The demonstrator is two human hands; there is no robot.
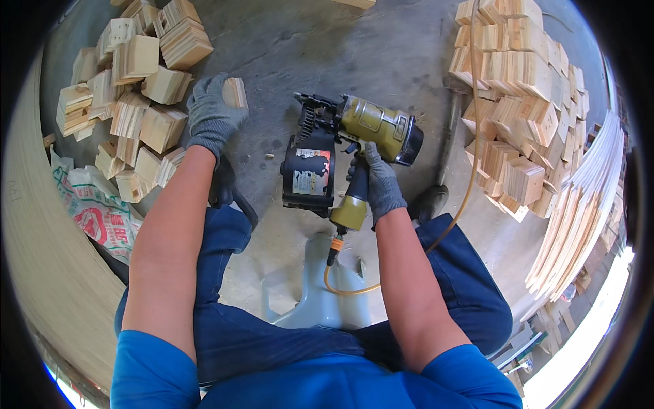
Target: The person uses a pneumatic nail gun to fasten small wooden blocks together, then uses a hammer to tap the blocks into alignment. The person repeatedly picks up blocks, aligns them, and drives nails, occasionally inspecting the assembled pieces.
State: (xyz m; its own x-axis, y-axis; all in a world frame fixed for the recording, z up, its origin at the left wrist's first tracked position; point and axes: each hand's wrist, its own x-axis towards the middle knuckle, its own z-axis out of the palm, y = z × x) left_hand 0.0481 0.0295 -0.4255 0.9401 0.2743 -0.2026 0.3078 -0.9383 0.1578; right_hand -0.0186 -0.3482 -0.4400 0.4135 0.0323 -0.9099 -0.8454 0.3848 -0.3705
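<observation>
My right hand [380,178], in a grey knit glove, is wrapped round the handle of an olive and black coil nail gun [373,123]. Its nose points left, and its round black magazine [308,174] hangs on the near side. A tan air hose [354,292] joins the handle's base by an orange fitting. My gloved left hand [212,112] is closed over a small wooden block [236,93], part of which shows past the thumb side. The fingers' far side is partly hidden.
Plywood blocks [136,60] lie heaped at the left, and a larger stack [521,88] stands at the right. Long thin boards [579,204] lean beyond it. A printed white sack [95,208] lies near my left arm. A pale blue stool [317,293] is beneath me on the concrete floor.
</observation>
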